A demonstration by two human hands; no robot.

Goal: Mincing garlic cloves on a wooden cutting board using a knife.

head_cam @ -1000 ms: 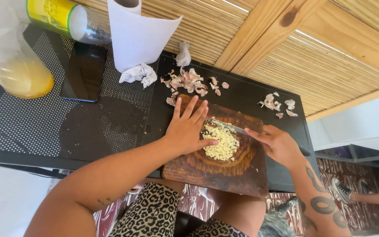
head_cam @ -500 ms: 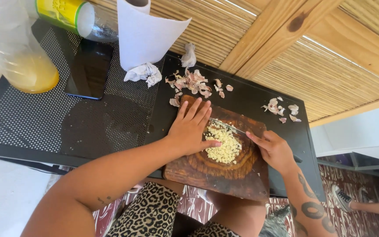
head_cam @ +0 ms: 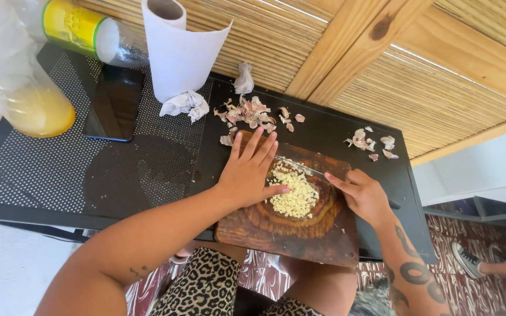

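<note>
Since a second ago my left hand [head_cam: 252,171] has slid a little toward the pile, fingers spread flat over the blade.

Mid-mince, I judge: my right hand [head_cam: 363,196] is wrapped around the steel knife [head_cam: 300,168], rocking it through pale chopped garlic [head_cam: 293,196] on the round-grained brown wooden board [head_cam: 288,237], centre frame. Next I'd regather scattered bits.
</note>
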